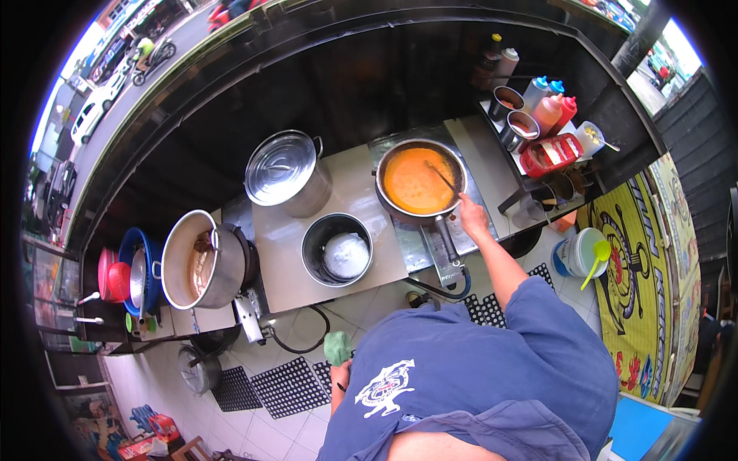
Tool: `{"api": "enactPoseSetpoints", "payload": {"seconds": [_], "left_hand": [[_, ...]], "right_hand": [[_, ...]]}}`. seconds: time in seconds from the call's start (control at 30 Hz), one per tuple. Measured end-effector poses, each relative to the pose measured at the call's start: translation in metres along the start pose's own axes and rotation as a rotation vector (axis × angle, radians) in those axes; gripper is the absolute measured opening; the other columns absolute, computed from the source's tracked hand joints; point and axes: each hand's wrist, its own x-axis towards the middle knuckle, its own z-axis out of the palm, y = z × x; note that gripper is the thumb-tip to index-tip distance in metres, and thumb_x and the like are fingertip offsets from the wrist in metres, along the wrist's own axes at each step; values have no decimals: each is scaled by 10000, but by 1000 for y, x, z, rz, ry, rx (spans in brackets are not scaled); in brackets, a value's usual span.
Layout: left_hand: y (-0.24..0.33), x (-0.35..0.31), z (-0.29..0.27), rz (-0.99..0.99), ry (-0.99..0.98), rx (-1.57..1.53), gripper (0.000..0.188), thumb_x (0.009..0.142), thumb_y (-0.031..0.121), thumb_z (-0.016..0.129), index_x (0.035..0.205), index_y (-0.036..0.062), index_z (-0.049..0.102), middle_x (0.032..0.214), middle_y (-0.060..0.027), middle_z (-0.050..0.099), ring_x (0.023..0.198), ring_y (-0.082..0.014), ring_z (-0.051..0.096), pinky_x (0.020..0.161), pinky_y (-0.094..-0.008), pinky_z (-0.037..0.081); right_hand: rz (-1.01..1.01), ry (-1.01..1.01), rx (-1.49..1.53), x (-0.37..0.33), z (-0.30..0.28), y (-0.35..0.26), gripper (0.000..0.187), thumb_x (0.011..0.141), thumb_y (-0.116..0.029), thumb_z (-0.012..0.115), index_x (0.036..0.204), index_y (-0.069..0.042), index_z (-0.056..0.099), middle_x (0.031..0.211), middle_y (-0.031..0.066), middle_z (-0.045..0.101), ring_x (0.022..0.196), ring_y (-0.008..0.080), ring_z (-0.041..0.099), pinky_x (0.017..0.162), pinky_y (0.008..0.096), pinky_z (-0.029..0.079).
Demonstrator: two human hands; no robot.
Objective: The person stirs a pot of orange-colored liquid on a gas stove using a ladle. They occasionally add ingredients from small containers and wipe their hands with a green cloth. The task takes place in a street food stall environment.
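My right hand (472, 216) is closed around the end of a brown stirring spoon (440, 176); its head is sunk in orange sauce (413, 184). That sauce fills a deep, long-handled pan (382, 194) on the stove. The pan's dark handle (445, 239) points toward me, just left of my right forearm. Low by my side, my left hand (340, 373) grips a bunched green cloth (337, 348), away from the counter. Nearest the pan on its left is an open pot (307, 244) with a white, frothy-looking content.
A lidded steel pot (281, 167) stands behind the open pot. Farther left are a large pot (179, 273) on a burner and a blue basin (152, 296). Squeeze bottles (548, 114) and tins crowd the right shelf. A white bucket (570, 253) stands at right.
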Motion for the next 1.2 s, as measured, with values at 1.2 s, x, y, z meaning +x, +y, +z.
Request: {"api": "enactPoseSetpoints", "payload": {"seconds": [1.2], "left_hand": [[-51,55,-4,116,-128,226,404,755,256,645,1045,-26,634,968,-181,686,876,-255,657,745,-362,481]], "right_hand": [[-182,-143,105,-87,-25,-23,345,921,-293,422,1151,-109,602,959,225,654,915,410,617,827,504,472]]}}
